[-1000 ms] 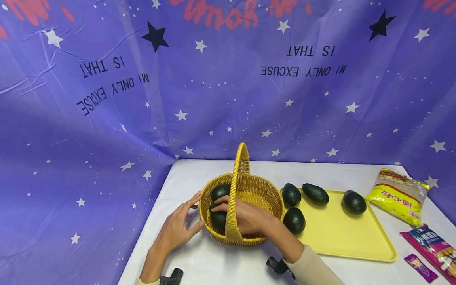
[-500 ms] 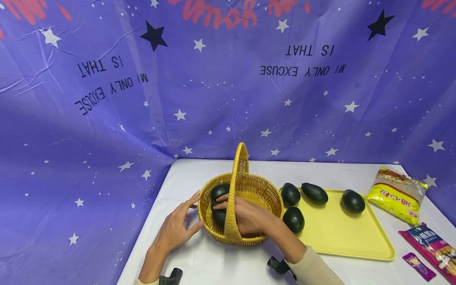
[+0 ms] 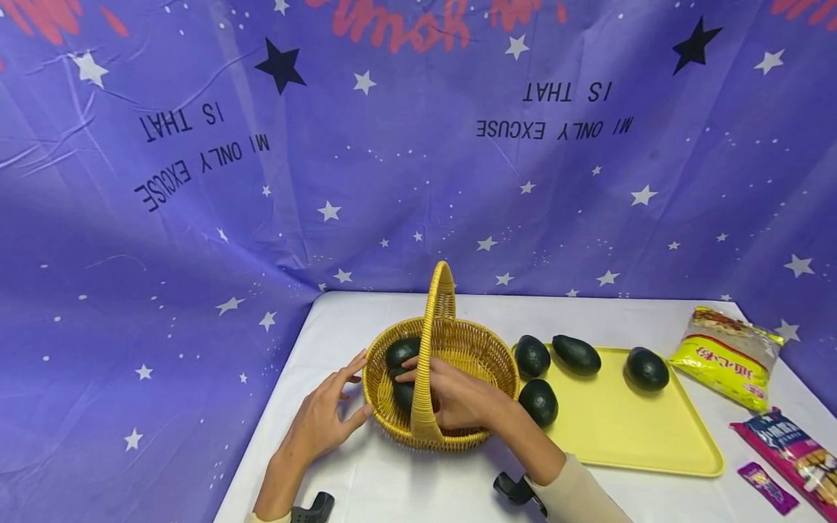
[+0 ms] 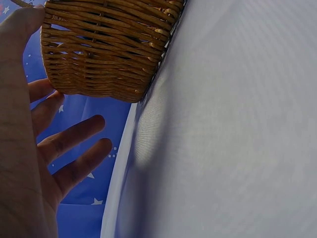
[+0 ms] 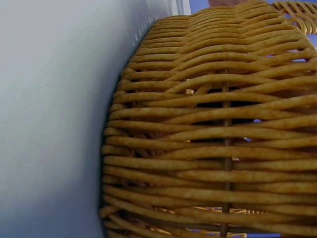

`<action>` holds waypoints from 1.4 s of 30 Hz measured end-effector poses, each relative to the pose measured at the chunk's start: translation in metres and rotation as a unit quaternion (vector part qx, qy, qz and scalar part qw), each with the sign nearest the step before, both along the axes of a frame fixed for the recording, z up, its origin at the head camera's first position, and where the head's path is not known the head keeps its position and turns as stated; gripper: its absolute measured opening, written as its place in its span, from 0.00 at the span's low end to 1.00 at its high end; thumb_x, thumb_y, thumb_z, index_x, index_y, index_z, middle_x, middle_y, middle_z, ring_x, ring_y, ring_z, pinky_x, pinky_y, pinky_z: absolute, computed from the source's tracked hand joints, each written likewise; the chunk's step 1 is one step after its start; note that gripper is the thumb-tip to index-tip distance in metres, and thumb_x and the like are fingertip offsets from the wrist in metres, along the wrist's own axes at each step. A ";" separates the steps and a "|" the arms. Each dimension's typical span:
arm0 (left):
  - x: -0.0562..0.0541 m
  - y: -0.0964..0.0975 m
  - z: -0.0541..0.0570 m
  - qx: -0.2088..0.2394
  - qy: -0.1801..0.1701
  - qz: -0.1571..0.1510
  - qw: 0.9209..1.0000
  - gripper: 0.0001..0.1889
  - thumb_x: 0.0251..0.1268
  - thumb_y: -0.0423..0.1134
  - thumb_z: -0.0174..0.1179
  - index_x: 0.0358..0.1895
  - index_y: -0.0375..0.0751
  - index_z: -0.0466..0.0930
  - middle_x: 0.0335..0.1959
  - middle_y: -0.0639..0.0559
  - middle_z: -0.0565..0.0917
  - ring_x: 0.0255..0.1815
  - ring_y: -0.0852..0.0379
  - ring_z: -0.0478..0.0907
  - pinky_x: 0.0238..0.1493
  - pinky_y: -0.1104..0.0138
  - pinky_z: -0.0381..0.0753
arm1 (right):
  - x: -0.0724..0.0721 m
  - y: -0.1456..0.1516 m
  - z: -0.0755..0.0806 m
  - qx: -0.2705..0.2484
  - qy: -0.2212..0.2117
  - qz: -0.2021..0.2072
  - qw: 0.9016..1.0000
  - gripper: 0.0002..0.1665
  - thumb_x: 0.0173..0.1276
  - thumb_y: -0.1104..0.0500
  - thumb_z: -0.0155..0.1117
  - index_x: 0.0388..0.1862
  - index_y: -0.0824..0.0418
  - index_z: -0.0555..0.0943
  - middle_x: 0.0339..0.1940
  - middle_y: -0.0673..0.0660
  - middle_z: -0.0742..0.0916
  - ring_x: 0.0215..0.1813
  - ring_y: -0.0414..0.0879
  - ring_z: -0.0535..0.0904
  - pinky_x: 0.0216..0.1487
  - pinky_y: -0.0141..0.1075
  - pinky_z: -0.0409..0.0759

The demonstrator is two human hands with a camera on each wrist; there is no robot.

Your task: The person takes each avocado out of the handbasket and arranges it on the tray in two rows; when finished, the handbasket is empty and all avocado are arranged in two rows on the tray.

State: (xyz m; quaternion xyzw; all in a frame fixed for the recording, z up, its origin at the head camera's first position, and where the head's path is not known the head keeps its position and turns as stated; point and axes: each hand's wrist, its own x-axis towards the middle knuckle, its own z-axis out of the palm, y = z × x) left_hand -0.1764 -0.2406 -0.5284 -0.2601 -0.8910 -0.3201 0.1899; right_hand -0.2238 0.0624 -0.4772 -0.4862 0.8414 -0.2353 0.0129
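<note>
A yellow wicker basket (image 3: 484,349) with a tall handle stands on the table. Two dark green avocados lie in its left side: a far avocado (image 3: 402,351) and a near avocado (image 3: 404,396). My right hand (image 3: 458,396) reaches in under the handle, its fingers over the near avocado; the handle hides part of the grip. At the basket's left rim, my left hand (image 3: 325,418) has its fingers spread, thumb and index touching the wicker. From the left wrist, the left thumb lies at the rim and other fingers stand free of the basket (image 4: 109,49). The right wrist view shows only wicker wall (image 5: 213,134) and cloth.
Right of the basket is a yellow tray (image 3: 641,428) bearing several avocados, among them a long avocado (image 3: 577,356) and one avocado (image 3: 647,369) farther right. Beyond lie a yellow food bag (image 3: 729,359), a pink snack bag (image 3: 791,454) and a small purple packet (image 3: 768,487).
The near avocado in the basket has shifted slightly right, under my right hand's fingers. My left hand stays at the rim.
</note>
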 end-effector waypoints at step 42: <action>-0.001 0.000 -0.002 0.007 0.002 0.000 1.000 0.41 0.69 0.50 0.73 0.82 0.46 0.68 0.84 0.54 0.69 0.60 0.52 0.84 0.48 0.61 0.88 | 0.009 0.034 0.001 -0.046 0.069 -0.039 0.996 0.39 0.58 0.54 0.87 0.66 0.62 0.80 0.73 0.61 0.76 0.71 0.54 0.77 0.68 0.44 0.81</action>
